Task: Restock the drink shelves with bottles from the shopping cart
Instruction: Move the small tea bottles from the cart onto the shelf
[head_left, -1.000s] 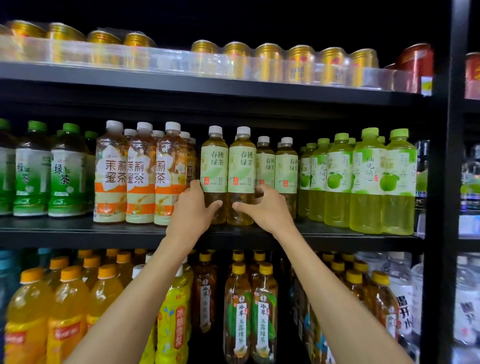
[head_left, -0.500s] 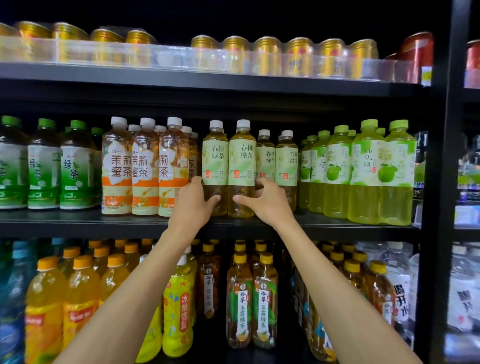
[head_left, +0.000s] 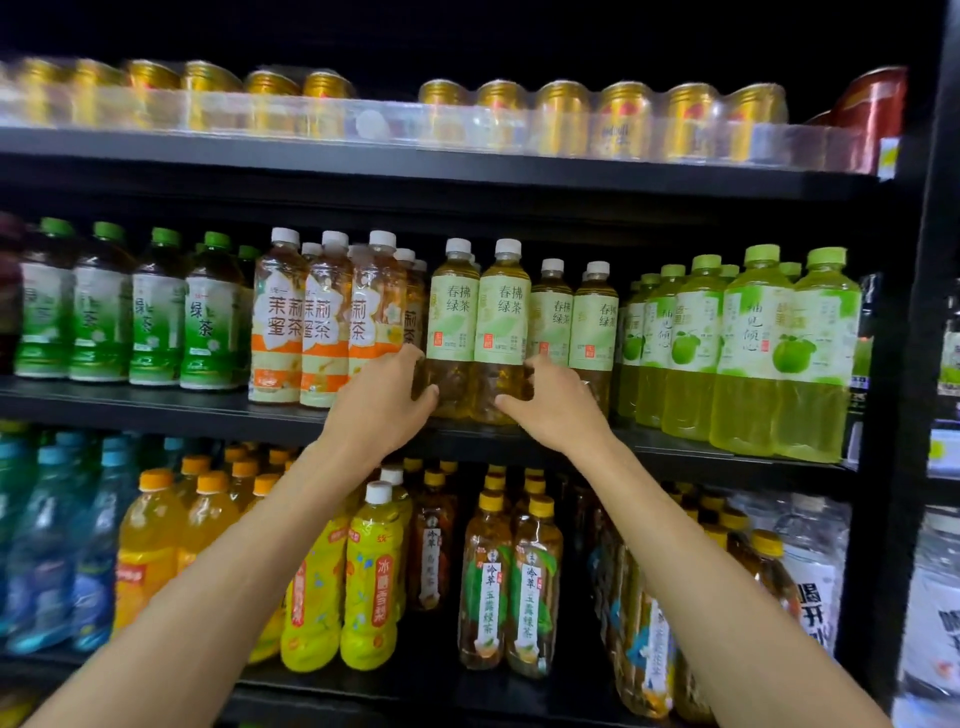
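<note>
Amber tea bottles (head_left: 501, 322) between left hand (head_left: 382, 405) and right hand (head_left: 556, 410), both apparently gripping them

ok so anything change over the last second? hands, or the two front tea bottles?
Very little. The left hand still grips the left front tea bottle and the right hand the right front tea bottle, below the labels; nothing was taken or let go. Both bottles still stand at the middle shelf edge, with no visible shift. Only the camera view drifted.
</note>
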